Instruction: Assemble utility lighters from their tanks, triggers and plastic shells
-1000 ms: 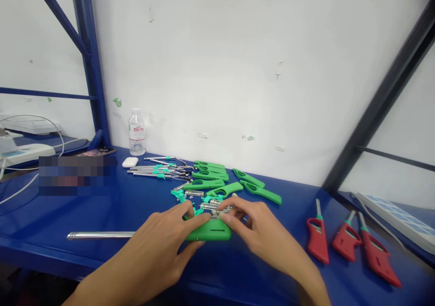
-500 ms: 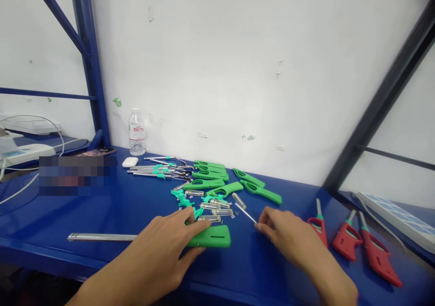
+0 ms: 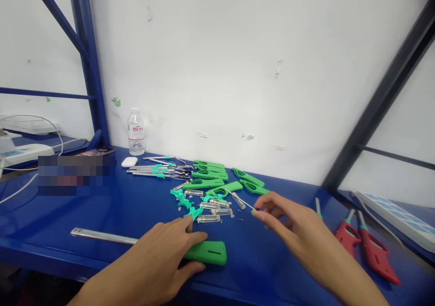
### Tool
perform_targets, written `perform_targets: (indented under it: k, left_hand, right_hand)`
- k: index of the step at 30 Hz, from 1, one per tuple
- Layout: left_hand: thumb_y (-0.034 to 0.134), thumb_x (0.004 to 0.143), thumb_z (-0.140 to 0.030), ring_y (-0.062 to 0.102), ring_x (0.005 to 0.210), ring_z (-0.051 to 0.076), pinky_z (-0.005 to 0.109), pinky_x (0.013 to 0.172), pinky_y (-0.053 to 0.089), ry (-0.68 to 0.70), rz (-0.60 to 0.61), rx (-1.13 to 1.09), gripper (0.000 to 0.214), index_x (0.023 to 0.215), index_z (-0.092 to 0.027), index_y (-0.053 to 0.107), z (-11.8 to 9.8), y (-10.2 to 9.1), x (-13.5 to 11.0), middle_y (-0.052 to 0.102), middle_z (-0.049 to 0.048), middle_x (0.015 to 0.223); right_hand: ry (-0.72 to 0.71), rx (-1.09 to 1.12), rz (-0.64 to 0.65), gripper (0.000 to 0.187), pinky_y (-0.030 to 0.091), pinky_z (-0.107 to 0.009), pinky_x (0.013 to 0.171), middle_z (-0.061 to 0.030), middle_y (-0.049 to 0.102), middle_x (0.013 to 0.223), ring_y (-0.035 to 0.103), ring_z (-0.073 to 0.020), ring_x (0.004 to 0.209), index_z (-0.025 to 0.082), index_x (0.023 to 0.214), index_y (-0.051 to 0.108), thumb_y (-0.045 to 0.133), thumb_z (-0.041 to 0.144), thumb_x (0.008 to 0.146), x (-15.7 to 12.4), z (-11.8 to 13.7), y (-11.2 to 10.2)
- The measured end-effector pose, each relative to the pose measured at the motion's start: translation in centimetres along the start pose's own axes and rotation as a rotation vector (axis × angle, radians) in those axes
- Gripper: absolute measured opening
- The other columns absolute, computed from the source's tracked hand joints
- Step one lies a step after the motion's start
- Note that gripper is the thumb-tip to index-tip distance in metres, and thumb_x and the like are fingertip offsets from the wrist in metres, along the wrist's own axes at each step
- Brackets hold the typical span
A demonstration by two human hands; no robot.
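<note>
My left hand (image 3: 163, 251) grips a green plastic lighter handle (image 3: 209, 253) that lies near the front edge of the blue table (image 3: 102, 206); a long metal tube (image 3: 102, 236) runs out to the left from under the hand. My right hand (image 3: 288, 224) is raised over the table and pinches a thin metal rod (image 3: 239, 199) between thumb and forefinger. The rod's far end points at a cluster of small clear plastic parts (image 3: 212, 208) and teal trigger pieces (image 3: 181, 199) just beyond both hands.
Several green handle shells (image 3: 217, 179) and metal tubes with teal fittings (image 3: 156, 170) lie further back. Red assembled lighters (image 3: 369, 251) sit at the right. A water bottle (image 3: 136, 132), a white earbud case (image 3: 129, 162) and a phone (image 3: 98, 152) stand at the back left.
My right hand left the green handle, picked up the thin rod and lifted it. My left hand drew the green handle closer to the table's front edge.
</note>
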State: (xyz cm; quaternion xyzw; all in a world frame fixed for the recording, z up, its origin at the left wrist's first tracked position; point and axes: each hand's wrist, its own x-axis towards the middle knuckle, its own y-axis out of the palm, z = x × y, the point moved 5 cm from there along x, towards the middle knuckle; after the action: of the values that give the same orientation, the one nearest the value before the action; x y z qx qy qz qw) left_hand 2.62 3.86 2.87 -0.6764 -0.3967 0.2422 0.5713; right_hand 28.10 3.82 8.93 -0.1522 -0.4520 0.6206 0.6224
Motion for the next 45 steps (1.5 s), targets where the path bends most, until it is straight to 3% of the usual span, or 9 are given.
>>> perform_targets:
  k: [5, 11, 26, 36, 45]
  left_hand:
    - [0.062, 0.102, -0.045, 0.071, 0.114, 0.037, 0.057, 0.097, 0.057, -0.014, 0.019, -0.002, 0.042, 0.144, -0.043, 0.063, 0.1, 0.1, 0.1, 0.064, 0.0099, 0.144]
    - [0.058, 0.103, -0.053, 0.070, 0.115, 0.038, 0.058, 0.098, 0.056, -0.011, 0.014, -0.012, 0.043, 0.144, -0.042, 0.064, -0.1, -0.1, 0.2, 0.065, 0.0108, 0.143]
    - [0.064, 0.101, -0.049, 0.074, 0.102, 0.034, 0.052, 0.088, 0.058, 0.014, -0.016, -0.018, 0.037, 0.138, -0.044, 0.068, -0.2, 0.0, 0.2, 0.071, 0.0069, 0.127]
    - [0.063, 0.102, -0.051, 0.075, 0.100, 0.034, 0.050, 0.086, 0.058, 0.021, -0.019, 0.005, 0.037, 0.138, -0.043, 0.068, -0.2, 0.2, 0.3, 0.070, 0.0076, 0.128]
    - [0.061, 0.102, -0.051, 0.074, 0.103, 0.035, 0.052, 0.089, 0.059, 0.015, -0.003, 0.006, 0.040, 0.140, -0.042, 0.067, -0.3, -0.1, 0.3, 0.070, 0.0085, 0.131]
  right_hand:
    - [-0.106, 0.000, -0.111, 0.013, 0.055, -0.032, 0.068, -0.0008, 0.079, 0.087, 0.072, -0.0233, 0.077, 0.031, 0.091, 0.079, 0.072, 0.042, 0.093, 0.3, 1.1, -0.8]
    - [-0.098, 0.171, -0.197, 0.016, 0.057, -0.029, 0.064, 0.0007, 0.076, 0.080, 0.070, -0.0204, 0.070, 0.030, 0.104, 0.077, 0.075, 0.043, 0.094, 0.3, 2.2, -1.0]
    - [-0.119, 0.314, -0.070, 0.008, 0.056, -0.029, 0.073, 0.0029, 0.078, 0.088, 0.072, -0.0178, 0.074, 0.028, 0.100, 0.074, 0.073, 0.036, 0.098, 1.6, 3.4, 2.6]
    - [-0.144, 0.316, -0.112, 0.005, 0.055, -0.028, 0.073, 0.0037, 0.077, 0.087, 0.072, -0.0170, 0.074, 0.028, 0.097, 0.073, 0.073, 0.034, 0.099, 1.7, 3.6, 2.5]
    - [-0.125, 0.293, -0.054, 0.010, 0.056, -0.030, 0.074, 0.0037, 0.078, 0.090, 0.072, -0.0178, 0.076, 0.030, 0.102, 0.075, 0.069, 0.038, 0.101, 1.6, 3.5, 2.6]
